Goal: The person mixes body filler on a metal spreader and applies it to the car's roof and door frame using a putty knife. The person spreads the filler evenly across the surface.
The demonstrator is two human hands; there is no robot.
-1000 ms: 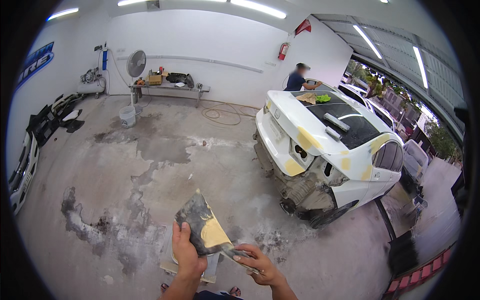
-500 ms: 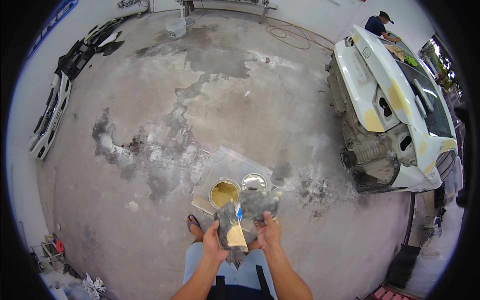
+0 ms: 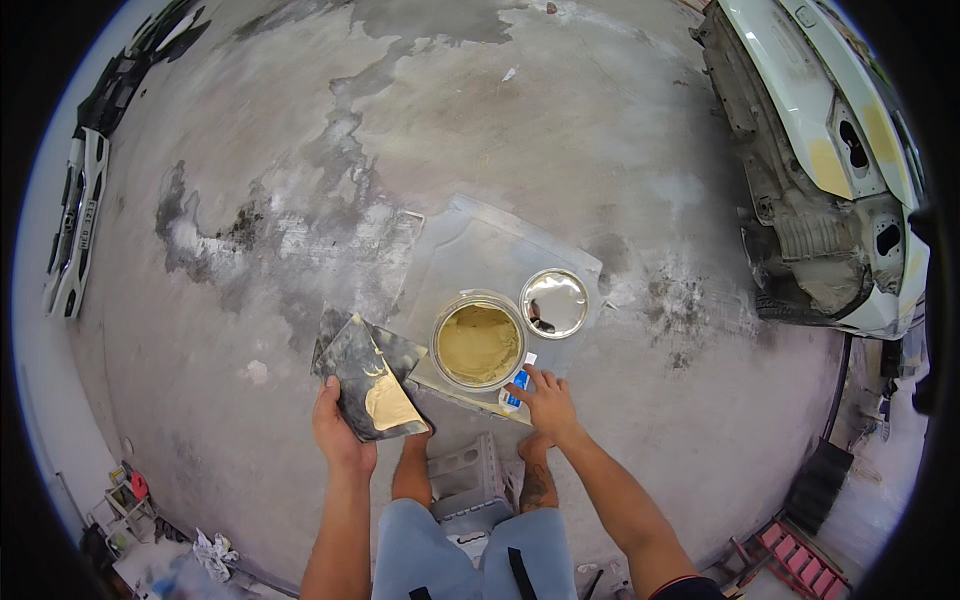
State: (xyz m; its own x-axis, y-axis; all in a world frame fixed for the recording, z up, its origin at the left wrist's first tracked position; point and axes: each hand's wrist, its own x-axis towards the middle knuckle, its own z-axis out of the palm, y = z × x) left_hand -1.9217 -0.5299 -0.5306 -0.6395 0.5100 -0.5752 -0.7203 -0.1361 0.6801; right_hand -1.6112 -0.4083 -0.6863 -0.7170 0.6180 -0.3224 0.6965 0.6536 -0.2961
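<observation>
My left hand (image 3: 345,435) grips two dark, flat putty boards (image 3: 352,375), one overlapping the other. A smooth patch of pale yellow body filler (image 3: 390,402) lies on the upper board. My right hand (image 3: 550,402) is over a small blue-and-white tube (image 3: 516,388), fingers apart, with thumb and fingertips at its right side; whether they touch is hard to tell. Just left of the tube stands an open round can (image 3: 437,345) containing yellowish filler. Its shiny metal lid (image 3: 556,303) lies to the upper right.
Beneath the can and lid is a grey sheet (image 3: 455,235) on the stained concrete floor. A grey plastic step stool (image 3: 470,480) stands between my legs. On the right is a white car body (image 3: 790,90) with yellow patches; bumpers (image 3: 80,220) line the left wall.
My view has tipped downward. Both boards are now together in my left hand, which has moved left. My right hand has let go of its board and reached to the tube.
</observation>
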